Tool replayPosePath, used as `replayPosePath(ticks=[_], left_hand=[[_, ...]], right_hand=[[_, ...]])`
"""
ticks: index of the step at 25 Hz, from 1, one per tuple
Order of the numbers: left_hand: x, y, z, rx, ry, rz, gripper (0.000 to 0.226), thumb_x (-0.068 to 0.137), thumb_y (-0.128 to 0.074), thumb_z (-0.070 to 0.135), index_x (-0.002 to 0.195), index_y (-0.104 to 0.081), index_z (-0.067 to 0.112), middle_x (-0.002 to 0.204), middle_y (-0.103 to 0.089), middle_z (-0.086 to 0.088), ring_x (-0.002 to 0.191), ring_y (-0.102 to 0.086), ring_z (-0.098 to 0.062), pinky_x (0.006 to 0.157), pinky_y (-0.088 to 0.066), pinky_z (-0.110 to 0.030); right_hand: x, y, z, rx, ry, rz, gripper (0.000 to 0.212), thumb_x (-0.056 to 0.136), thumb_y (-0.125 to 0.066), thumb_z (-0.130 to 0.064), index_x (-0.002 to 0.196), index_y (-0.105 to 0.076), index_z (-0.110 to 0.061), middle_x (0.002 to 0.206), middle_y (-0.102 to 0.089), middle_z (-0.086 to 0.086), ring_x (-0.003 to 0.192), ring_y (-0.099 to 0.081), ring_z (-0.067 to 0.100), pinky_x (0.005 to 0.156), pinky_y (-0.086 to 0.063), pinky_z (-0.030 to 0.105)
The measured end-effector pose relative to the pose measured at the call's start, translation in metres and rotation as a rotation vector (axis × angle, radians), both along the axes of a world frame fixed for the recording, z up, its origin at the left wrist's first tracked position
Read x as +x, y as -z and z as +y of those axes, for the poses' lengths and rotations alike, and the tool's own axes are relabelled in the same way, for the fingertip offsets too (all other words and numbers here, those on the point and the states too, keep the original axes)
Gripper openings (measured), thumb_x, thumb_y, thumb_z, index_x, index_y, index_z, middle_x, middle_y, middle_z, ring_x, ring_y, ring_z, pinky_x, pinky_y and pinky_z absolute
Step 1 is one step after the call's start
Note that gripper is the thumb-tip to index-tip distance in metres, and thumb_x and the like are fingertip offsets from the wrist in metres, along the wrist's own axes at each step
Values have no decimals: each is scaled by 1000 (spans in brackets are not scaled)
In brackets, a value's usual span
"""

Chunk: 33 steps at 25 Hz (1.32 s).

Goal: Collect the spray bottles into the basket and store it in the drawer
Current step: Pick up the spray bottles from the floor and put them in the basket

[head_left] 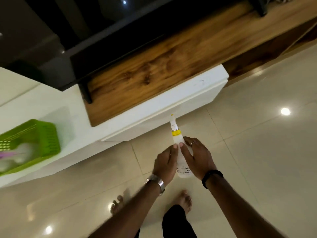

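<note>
A white spray bottle [178, 140] with a yellow collar and a yellow-tipped nozzle points away from me, above the floor in front of the cabinet. My left hand [164, 162] and my right hand [199, 157] both grip its body, one on each side. A green slatted basket [42, 134] stands on the white cabinet top at the far left. Blurred white and purple items lie inside it. The white drawer front [180, 107] below the wooden top is closed.
A low white cabinet [77, 152] with a wooden top [154, 69] runs across the view, a dark screen [85, 40] above it. Glossy beige floor tiles [257, 152] lie to the right. My bare feet [185, 200] are below the hands.
</note>
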State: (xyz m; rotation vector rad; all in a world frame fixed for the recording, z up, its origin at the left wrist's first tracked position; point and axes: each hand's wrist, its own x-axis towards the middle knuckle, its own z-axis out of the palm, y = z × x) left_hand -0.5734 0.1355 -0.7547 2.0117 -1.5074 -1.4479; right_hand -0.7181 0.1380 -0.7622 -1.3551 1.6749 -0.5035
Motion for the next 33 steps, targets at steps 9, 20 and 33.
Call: replayPosePath(ticks=[9, 20, 33], left_hand=[[131, -62, -2, -396, -107, -26, 36, 106, -30, 39, 122, -59, 25, 106, -67, 6, 94, -61, -12, 82, -51, -35], [392, -146, -32, -562, -275, -135, 57, 105, -41, 33, 158, -29, 16, 165, -31, 3, 152, -25, -5, 124, -24, -26], [551, -96, 49, -428, -125, -277, 50, 101, -46, 40, 146, -49, 21, 156, -46, 4, 145, -41, -13, 114, -41, -36]], right_hand=[[155, -57, -20, -69, -56, -167, 40, 97, -40, -66, 127, -49, -41, 105, -67, -23, 98, -62, -5, 79, -46, 13], [430, -136, -107, -301, -154, -302, 42, 98, -49, -53, 134, -49, -33, 114, -62, -35, 105, -58, -17, 87, -44, 5], [575, -93, -142, -335, -278, -60, 43, 100, -62, -27, 137, -51, -10, 126, -60, -9, 118, -56, 9, 91, -37, -1]])
